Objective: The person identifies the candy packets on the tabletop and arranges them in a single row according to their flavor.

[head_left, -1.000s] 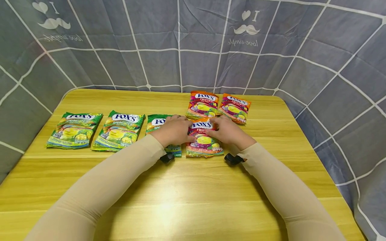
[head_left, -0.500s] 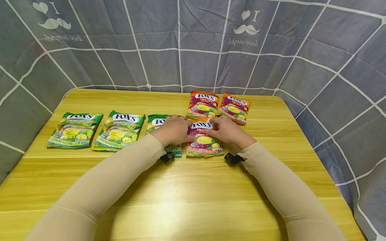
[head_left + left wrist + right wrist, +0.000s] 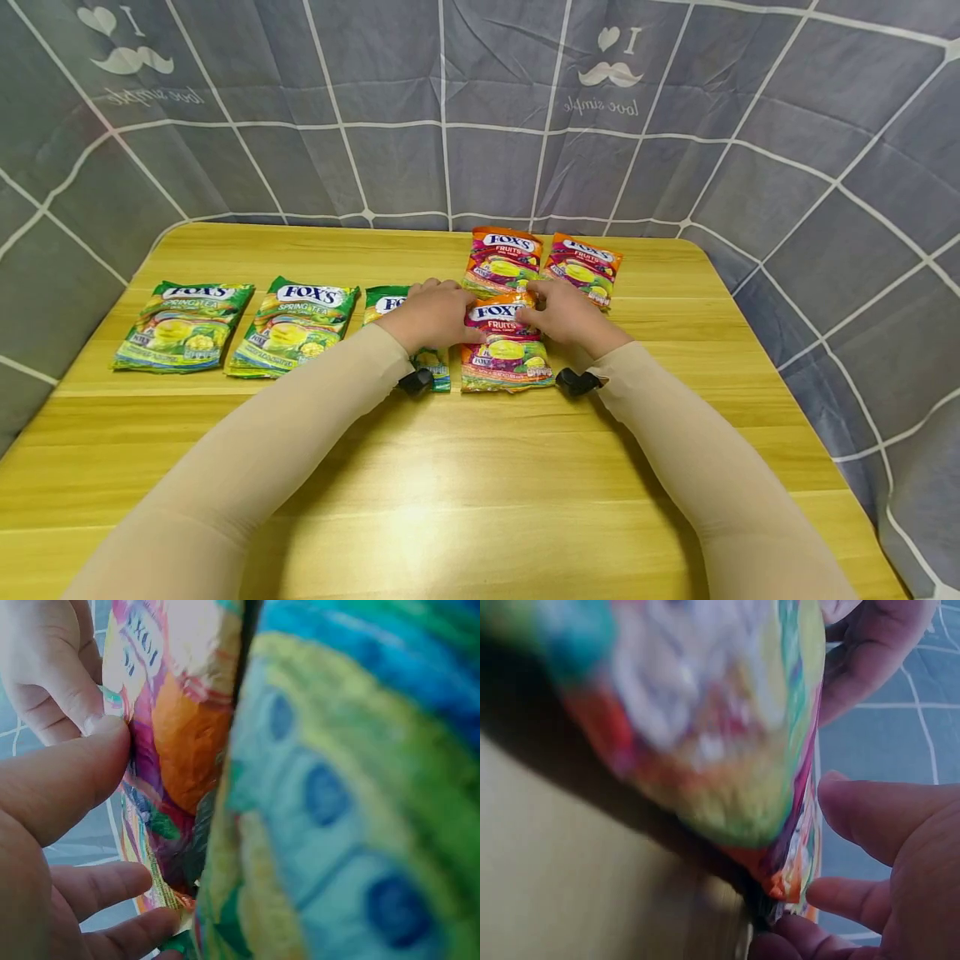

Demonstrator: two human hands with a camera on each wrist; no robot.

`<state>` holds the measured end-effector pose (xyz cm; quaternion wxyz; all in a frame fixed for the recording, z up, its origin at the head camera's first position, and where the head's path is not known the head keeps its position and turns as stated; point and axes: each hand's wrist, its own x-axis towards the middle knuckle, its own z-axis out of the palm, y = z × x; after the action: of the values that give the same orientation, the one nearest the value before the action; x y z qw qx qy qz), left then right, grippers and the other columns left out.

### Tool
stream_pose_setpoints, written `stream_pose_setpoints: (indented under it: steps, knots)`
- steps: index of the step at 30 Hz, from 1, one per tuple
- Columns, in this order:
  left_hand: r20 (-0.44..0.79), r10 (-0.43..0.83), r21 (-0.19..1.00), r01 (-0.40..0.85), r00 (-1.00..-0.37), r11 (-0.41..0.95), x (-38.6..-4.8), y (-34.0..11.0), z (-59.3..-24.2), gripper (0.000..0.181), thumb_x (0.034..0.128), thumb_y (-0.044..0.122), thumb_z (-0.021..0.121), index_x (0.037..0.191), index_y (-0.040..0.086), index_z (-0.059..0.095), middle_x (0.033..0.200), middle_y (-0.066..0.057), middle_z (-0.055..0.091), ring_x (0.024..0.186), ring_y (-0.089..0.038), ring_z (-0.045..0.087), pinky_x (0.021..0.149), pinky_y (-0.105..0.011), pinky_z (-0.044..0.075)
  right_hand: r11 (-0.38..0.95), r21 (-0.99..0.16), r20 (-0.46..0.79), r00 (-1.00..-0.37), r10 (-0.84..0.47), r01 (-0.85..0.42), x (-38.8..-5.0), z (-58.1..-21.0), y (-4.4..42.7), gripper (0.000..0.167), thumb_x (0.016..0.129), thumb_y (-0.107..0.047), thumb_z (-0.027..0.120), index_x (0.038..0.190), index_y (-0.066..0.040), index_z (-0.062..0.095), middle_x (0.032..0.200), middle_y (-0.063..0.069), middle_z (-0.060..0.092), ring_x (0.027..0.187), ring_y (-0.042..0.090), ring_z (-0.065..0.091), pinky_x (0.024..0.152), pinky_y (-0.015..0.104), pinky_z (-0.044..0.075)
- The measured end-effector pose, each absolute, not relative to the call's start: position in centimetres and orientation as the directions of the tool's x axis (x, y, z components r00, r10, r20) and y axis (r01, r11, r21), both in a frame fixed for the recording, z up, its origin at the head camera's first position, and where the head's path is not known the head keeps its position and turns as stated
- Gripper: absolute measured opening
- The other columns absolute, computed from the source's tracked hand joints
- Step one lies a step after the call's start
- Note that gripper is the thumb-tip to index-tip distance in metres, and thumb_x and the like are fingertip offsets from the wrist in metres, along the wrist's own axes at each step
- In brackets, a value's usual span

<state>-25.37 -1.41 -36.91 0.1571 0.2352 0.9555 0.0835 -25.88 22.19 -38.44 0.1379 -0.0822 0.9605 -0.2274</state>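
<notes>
A red-and-orange candy bag (image 3: 507, 354) marked FOX'S Fruits lies flat between my two hands. My left hand (image 3: 437, 315) is at its left edge, thumb tip against the bag and fingers loosely spread in the left wrist view. That hand also covers part of a green candy bag (image 3: 386, 302). At the upper right edge of the red bag is my right hand (image 3: 573, 318). In the right wrist view, its thumb (image 3: 862, 814) stands beside the bag and its lower fingers reach the edge. Neither hand plainly pinches it.
Two more green bags, a far left one (image 3: 182, 327) and a nearer one (image 3: 294, 327), lie in the row to the left. Behind the red bag lie two other red bags, one straight (image 3: 502, 260) and one tilted (image 3: 583, 268). A grey checked curtain (image 3: 480, 167) borders the wooden table (image 3: 480, 483).
Both hands have lifted slightly and their fingers have loosened from the front red bag, more of which now shows. The bags keep their places; the head view has shifted a little.
</notes>
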Motion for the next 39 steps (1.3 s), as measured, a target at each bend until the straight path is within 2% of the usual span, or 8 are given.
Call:
stream_pose_setpoints:
  steps: [5,11,17,22,28,32,36,39]
  knots:
    - [-0.251,0.473,0.244,0.418,-0.844,0.875,-26.3,-1.1,-36.6,0.081,0.0975,0.061,0.066,0.161,0.016,0.045,0.164,-0.015,0.044,0.147,-0.042,0.04,0.121,-0.06,0.032,0.877,-0.478,-0.245,-0.953,-0.179,-0.042,-26.8,-38.2,22.3,0.073,0.103,-0.043,0.068,0.163,-0.012,0.041,0.157,0.018,0.048,0.144,0.035,0.047,0.124,0.056,0.037]
    - [-0.242,0.447,0.258,0.387,-0.862,0.885,-27.9,-1.0,-36.2,0.078,0.0969,0.061,0.067,0.159,0.016,0.048,0.163,-0.014,0.045,0.146,-0.042,0.04,0.119,-0.059,0.033,0.872,-0.488,-0.215,-0.963,-0.164,-0.039,-27.7,-37.7,22.2,0.069,0.103,-0.041,0.067,0.159,-0.007,0.045,0.144,0.016,0.06,0.131,0.032,0.058,0.119,0.052,0.045]
    - [-0.308,0.398,0.301,0.309,-0.864,0.902,-29.6,-1.3,-35.9,0.087,0.0973,0.059,0.068,0.165,0.013,0.037,0.164,-0.017,0.043,0.15,-0.044,0.038,0.122,-0.061,0.029,0.89,-0.453,-0.158,-0.979,-0.131,-0.046,-29.4,-38.0,22.1,0.068,0.103,-0.041,0.067,0.157,-0.005,0.048,0.155,0.019,0.053,0.146,0.037,0.047,0.124,0.053,0.038]
    - [-0.378,0.403,0.339,0.28,-0.834,0.898,-30.6,-1.1,-36.1,0.092,0.0989,0.057,0.067,0.168,0.012,0.027,0.166,-0.015,0.044,0.154,-0.042,0.038,0.127,-0.065,0.023,0.916,-0.395,-0.14,-0.98,-0.138,-0.073,-30.7,-38.3,21.8,0.067,0.103,-0.04,0.065,0.157,-0.004,0.048,0.157,0.019,0.05,0.147,0.038,0.045,0.126,0.052,0.035]
    - [-0.399,0.429,0.385,0.276,-0.81,0.881,-31.6,-0.3,-36.2,0.098,0.0983,0.057,0.068,0.17,0.01,0.019,0.167,-0.014,0.042,0.153,-0.035,0.042,0.127,-0.056,0.032,0.945,-0.323,-0.215,-0.968,-0.128,-0.053,-32.0,-38.4,21.5,0.073,0.103,-0.046,0.064,0.159,-0.004,0.045,0.154,0.019,0.056,0.143,0.038,0.051,0.124,0.053,0.038]
    - [-0.396,0.457,0.433,0.276,-0.797,0.858,-32.0,0.3,-36.2,0.096,0.0995,0.051,0.069,0.169,0.008,0.018,0.166,-0.015,0.042,0.152,-0.032,0.043,0.127,-0.051,0.035,0.959,-0.283,-0.277,-0.956,-0.1,-0.018,-32.5,-38.2,21.5,0.08,0.104,-0.052,0.06,0.164,-0.005,0.037,0.161,0.02,0.048,0.149,0.041,0.045,0.126,0.055,0.035]
    - [-0.392,0.445,0.499,0.22,-0.805,0.838,-32.3,0.4,-36.3,0.091,0.1002,0.045,0.07,0.17,0.013,0.022,0.167,-0.014,0.041,0.15,-0.033,0.044,0.127,-0.052,0.035,0.944,-0.33,-0.306,-0.947,-0.094,0.013,-32.8,-38.2,21.6,0.081,0.104,-0.051,0.06,0.167,-0.011,0.03,0.166,0.015,0.044,0.154,0.039,0.04,0.128,0.055,0.031]
    - [-0.378,0.434,0.557,0.174,-0.818,0.812,-32.4,0.4,-36.5,0.086,0.1006,0.04,0.071,0.169,0.016,0.026,0.166,-0.014,0.041,0.146,-0.033,0.046,0.126,-0.053,0.036,0.91,-0.412,-0.295,-0.952,-0.084,0.048,-32.9,-38.4,21.6,0.078,0.104,-0.045,0.064,0.168,-0.013,0.031,0.164,0.013,0.047,0.149,0.036,0.046,0.127,0.054,0.034]
